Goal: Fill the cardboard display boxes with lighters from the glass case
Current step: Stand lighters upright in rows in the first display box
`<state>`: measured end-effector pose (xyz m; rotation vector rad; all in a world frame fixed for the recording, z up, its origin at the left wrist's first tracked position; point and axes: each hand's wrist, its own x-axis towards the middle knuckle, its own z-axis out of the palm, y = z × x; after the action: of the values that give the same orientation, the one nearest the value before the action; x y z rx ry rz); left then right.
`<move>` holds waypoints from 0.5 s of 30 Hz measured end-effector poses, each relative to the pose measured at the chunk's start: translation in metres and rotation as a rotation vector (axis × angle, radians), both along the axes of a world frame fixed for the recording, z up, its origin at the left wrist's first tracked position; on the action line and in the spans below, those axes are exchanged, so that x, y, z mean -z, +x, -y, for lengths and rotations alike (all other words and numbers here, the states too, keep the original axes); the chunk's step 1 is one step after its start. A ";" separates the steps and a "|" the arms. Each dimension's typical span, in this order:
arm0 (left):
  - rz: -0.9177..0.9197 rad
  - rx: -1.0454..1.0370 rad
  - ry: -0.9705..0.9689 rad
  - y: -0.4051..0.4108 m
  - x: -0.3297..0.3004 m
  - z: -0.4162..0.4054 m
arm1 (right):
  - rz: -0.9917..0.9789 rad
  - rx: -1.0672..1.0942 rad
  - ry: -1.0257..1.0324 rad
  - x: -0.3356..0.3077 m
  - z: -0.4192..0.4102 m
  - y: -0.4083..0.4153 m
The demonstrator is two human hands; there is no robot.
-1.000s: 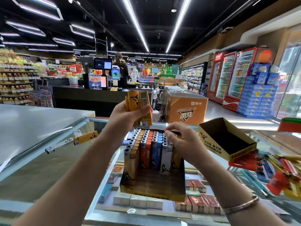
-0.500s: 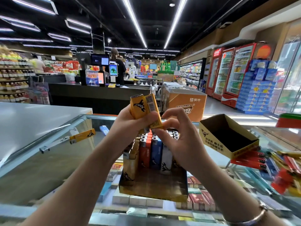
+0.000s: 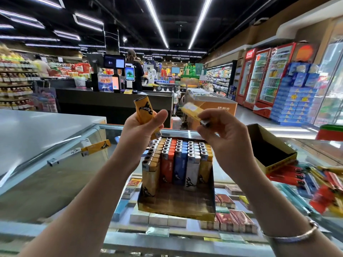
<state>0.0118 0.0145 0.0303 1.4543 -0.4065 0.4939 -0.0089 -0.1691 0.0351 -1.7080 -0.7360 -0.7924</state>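
Note:
A cardboard display box (image 3: 176, 206) stands on the glass case, holding rows of yellow, red, blue and white lighters (image 3: 178, 156); its front part is bare. Above it, my left hand (image 3: 141, 130) grips a yellow lighter (image 3: 143, 110) upside down. My right hand (image 3: 222, 132) pinches a second yellow lighter (image 3: 193, 111), blurred, by its metal end. An empty display box (image 3: 274, 153) lies tilted to the right. Loose red, blue and yellow lighters (image 3: 319, 184) lie in a heap at the right.
Two loose lighters (image 3: 92, 148) lie on the glass case top (image 3: 55, 182) at the left. Cigarette packs (image 3: 232, 217) show through the glass below. A steel counter (image 3: 37, 127) is at the far left. A checkout desk with a person stands behind.
My right hand rose from the box, took one yellow lighter from the bundle in my left hand and pulled it away to the right. The view tilted slightly.

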 end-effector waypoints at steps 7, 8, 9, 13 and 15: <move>0.049 -0.025 0.010 -0.003 0.000 0.005 | -0.020 -0.117 0.185 -0.015 0.012 -0.007; 0.058 -0.027 0.022 -0.003 0.001 0.006 | -0.062 -0.138 0.186 -0.016 0.015 -0.008; 0.066 -0.032 0.039 -0.003 0.001 0.006 | -0.110 -0.161 0.169 -0.017 0.017 -0.008; 0.109 -0.056 0.104 -0.002 0.001 0.005 | -0.204 -0.223 -0.040 -0.020 0.025 -0.008; 0.126 -0.065 0.108 -0.001 0.002 0.003 | -0.219 -0.219 -0.128 -0.021 0.027 -0.008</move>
<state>0.0109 0.0114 0.0284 1.5494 -0.4933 0.6254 -0.0172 -0.1959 0.0556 -1.7584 -0.8184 -0.4072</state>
